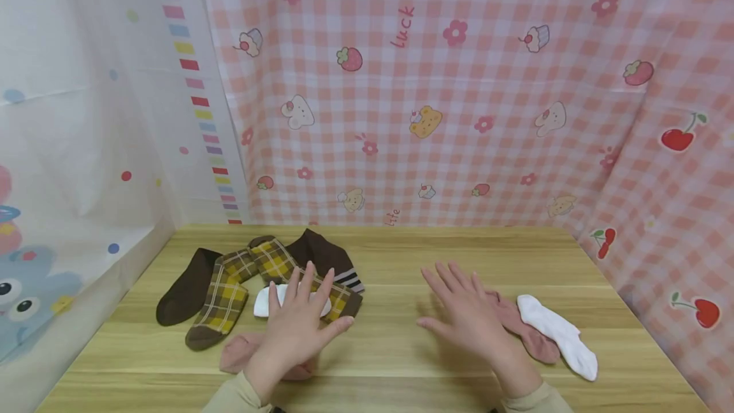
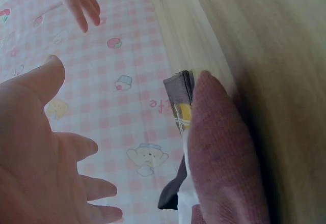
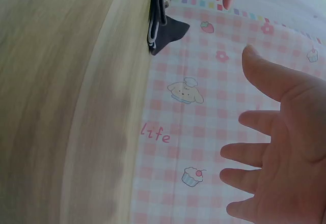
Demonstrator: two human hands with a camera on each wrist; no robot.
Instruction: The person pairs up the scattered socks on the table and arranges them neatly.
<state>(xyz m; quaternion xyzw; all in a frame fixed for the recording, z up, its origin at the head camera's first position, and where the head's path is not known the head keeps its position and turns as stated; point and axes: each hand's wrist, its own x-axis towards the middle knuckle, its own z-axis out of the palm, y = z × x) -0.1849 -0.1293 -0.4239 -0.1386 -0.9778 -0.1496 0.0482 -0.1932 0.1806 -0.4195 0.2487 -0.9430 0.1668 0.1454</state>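
Left hand (image 1: pixel 301 327): yours, fingers straight and spread, raised over the counter (image 1: pixel 390 355); beneath it in the head view, a white sock (image 1: pixel 262 303) and a pink sock (image 1: pixel 237 350), both partly hidden. Right hand (image 1: pixel 467 314): yours, fingers likewise extended, well apart from the other; just beside it, a second pink sock (image 1: pixel 534 338), with a second white sock (image 1: pixel 557 334) along its right side. On your left: one dark brown sock (image 1: pixel 185 290), a plaid sock (image 1: pixel 222 301) beside it, a second plaid sock (image 1: pixel 274 260) stretching rightward, a striped-cuff sock (image 1: pixel 323 255) behind that. Backdrop: pink checked cloth (image 1: pixel 487 78); at left, white dotted cloth (image 1: pixel 74 126).
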